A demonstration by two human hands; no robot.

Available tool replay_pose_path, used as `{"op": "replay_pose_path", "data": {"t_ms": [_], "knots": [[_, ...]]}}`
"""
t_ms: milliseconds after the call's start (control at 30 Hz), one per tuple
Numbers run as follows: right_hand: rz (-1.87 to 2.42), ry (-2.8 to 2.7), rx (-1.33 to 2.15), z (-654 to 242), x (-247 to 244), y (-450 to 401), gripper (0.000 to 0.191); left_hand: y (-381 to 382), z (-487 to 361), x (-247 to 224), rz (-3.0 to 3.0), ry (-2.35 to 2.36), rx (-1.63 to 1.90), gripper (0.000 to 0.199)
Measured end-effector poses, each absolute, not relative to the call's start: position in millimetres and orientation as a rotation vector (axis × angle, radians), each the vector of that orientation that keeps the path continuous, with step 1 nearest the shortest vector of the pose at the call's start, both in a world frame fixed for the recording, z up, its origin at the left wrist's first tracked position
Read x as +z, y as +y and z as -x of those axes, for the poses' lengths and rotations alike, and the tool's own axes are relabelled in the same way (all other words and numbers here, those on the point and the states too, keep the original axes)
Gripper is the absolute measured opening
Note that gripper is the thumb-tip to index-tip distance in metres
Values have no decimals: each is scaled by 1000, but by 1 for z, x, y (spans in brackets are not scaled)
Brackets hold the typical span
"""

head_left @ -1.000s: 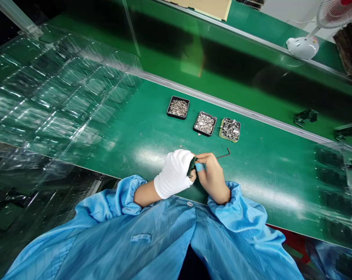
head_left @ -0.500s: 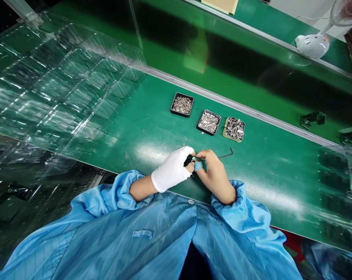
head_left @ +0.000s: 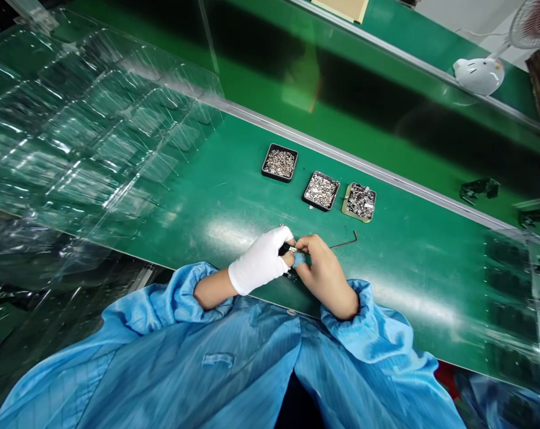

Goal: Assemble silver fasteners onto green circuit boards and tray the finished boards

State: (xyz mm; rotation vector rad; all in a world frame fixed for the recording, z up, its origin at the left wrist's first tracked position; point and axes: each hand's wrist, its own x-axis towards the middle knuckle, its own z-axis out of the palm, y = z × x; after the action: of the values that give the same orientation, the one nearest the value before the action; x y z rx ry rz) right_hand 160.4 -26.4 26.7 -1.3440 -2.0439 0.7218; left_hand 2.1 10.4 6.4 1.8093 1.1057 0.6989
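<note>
My left hand, in a white glove with bare fingertips, is closed around a small dark part with a bright metal piece on it. Opposite it, my right hand, with a blue wrap on one finger, pinches the same part from the right. The fingers cover most of the part, so its exact kind cannot be made out. A thin L-shaped hex key lies on the green bench just beyond my right hand.
Small trays of metal pieces stand behind my hands: a left tray, a middle tray and a right tray. Clear plastic blister trays fill the left side. More trays with dark parts lie at right. A fan stands behind.
Both hands have shifted slightly left and a little toward my body, with the small part still between them. More of the hex key shows now.
</note>
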Motion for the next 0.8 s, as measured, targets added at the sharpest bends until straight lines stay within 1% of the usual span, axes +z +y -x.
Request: {"op": "replay_pose_path", "data": {"t_ms": [67,133,200,267,367,433,567,700,800], "knots": [[1296,-2080,780,-171,35,-15,29,12,0,9,-1793,1080,716,15],[1304,-2101,748,-189,42,8,22,15,4,11,-1767,1027,760,21],[1440,-2109,547,-208,45,41,16,19,9,12,-1748,989,815,26],[1605,-2242,373,-222,43,75,19,24,13,11,-1739,1008,857,26],[1806,-2541,211,-225,36,110,29,30,17,6,-1725,1075,864,21],[1898,-2651,140,-218,33,118,28,32,17,4,-1717,1092,853,18],[1951,-2575,160,-213,33,112,23,32,16,4,-1734,1098,841,18],[1915,-2431,214,-222,31,107,24,31,15,6,-1751,1089,861,16],[1887,-2498,220,-224,29,109,26,32,14,7,-1749,1091,877,16]]}}
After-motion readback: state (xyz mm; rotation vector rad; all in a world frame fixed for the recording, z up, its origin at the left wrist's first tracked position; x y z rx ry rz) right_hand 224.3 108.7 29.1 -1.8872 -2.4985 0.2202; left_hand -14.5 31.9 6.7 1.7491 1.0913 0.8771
